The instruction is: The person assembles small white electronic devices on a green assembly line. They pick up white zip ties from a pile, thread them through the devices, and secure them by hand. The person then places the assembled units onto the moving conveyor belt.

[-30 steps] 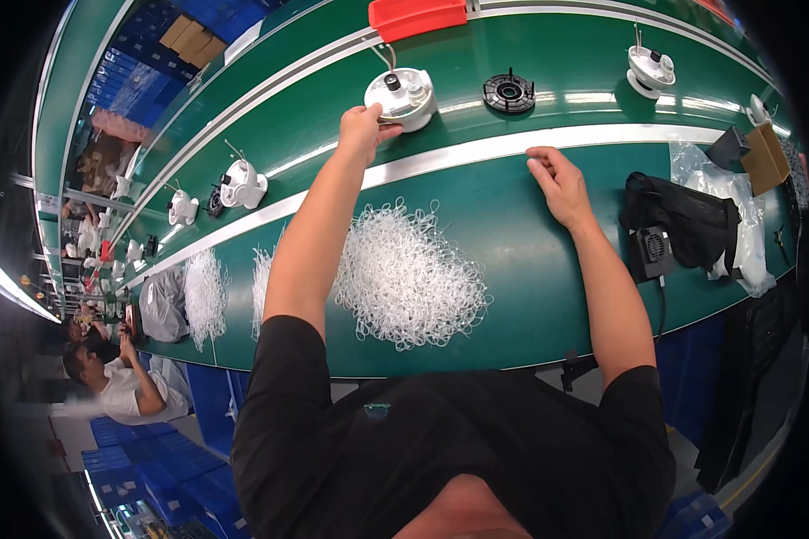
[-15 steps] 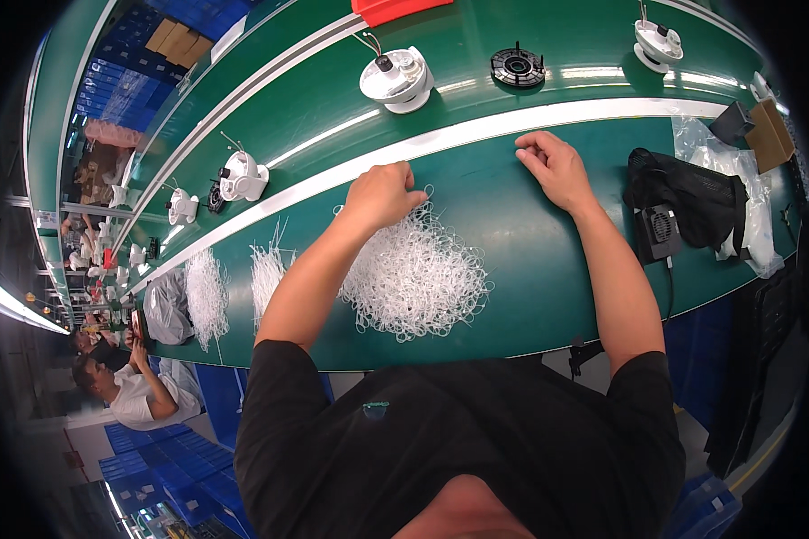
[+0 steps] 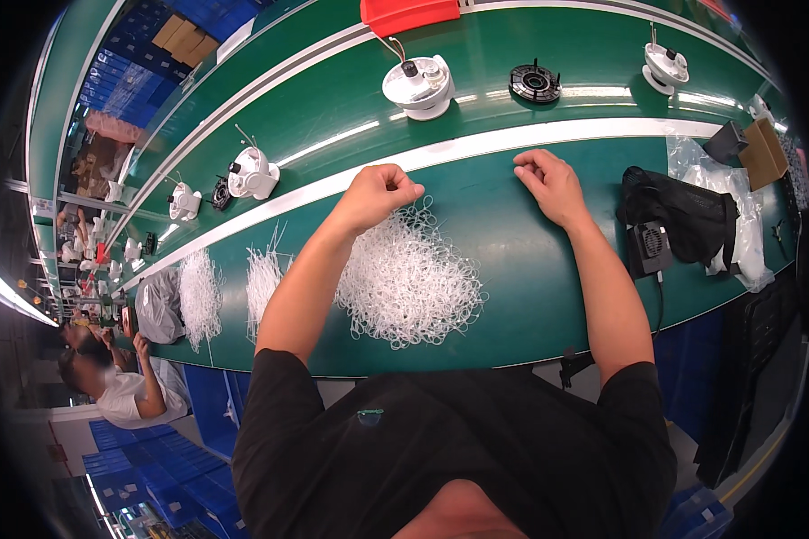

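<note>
A loose pile of thin white looped strips (image 3: 412,286), like plastic cable ties, lies on the green tabletop in front of me. My left hand (image 3: 379,196) hovers at the pile's far edge. Its thumb and fingers are drawn together in a pinch; whatever may be between them is too small to make out. Farther right, my right hand (image 3: 553,190) is over the table with bent fingers and the thumb apart from them, holding nothing that I can see. Two narrower bunches of white strips (image 3: 201,296) lie left of the pile, one partly behind my left forearm.
Beyond a white rail (image 3: 503,136), a green belt carries white motor housings (image 3: 420,87) with wires and a black round base (image 3: 535,83). A red bin (image 3: 409,13) stands farther back. At right are a black mesh bag (image 3: 683,211), a small fan (image 3: 649,247) and an open carton (image 3: 764,153).
My left thumb and fingers have come together above the pile's edge. The right hand keeps much the same pose. The motor housings and black base have shifted right along the belt.
</note>
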`<state>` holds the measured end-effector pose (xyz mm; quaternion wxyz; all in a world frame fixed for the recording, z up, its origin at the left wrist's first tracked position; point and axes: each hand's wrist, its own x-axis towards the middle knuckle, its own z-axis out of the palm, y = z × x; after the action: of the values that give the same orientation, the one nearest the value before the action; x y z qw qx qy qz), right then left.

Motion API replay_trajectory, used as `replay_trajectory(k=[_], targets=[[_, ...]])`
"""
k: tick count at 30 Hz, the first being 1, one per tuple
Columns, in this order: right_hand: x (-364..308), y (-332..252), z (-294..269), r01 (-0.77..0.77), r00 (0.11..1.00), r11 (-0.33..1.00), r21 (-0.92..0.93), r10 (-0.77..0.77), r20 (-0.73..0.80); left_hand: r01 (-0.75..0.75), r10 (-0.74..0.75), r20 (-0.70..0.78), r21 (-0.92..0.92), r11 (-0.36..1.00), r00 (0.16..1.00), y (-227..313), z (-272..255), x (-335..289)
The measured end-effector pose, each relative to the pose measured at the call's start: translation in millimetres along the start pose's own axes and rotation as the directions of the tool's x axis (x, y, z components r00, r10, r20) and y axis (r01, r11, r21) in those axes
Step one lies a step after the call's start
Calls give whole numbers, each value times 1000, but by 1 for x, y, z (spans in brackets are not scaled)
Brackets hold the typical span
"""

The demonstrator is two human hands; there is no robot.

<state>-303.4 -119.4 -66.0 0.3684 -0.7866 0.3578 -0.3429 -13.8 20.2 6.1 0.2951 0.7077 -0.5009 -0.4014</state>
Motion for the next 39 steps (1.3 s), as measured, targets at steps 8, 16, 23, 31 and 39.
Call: replay_trajectory(k=[8, 16, 23, 31, 39], targets=[[0, 10, 3, 56, 998, 998, 22, -55, -15, -179, 158, -85, -536, 825, 984, -4, 4, -13], [1, 3, 3, -15, 1000, 1000, 15, 15, 23, -294, 54, -330, -740, 605, 942, -38, -41, -48], [-2, 5, 4, 1, 1000, 1000, 8, -1, 1, -198, -300, -822, -437, 877, 483, -103, -142, -57], [1, 4, 9, 30, 999, 999, 34, -28, -43, -125, -466, -675, -633, 764, 572, -171, -197, -14], [3, -30, 8, 52, 998, 989, 141, -48, -34, -107, -213, -720, -372, 922, 661, -97, -146, -9]])
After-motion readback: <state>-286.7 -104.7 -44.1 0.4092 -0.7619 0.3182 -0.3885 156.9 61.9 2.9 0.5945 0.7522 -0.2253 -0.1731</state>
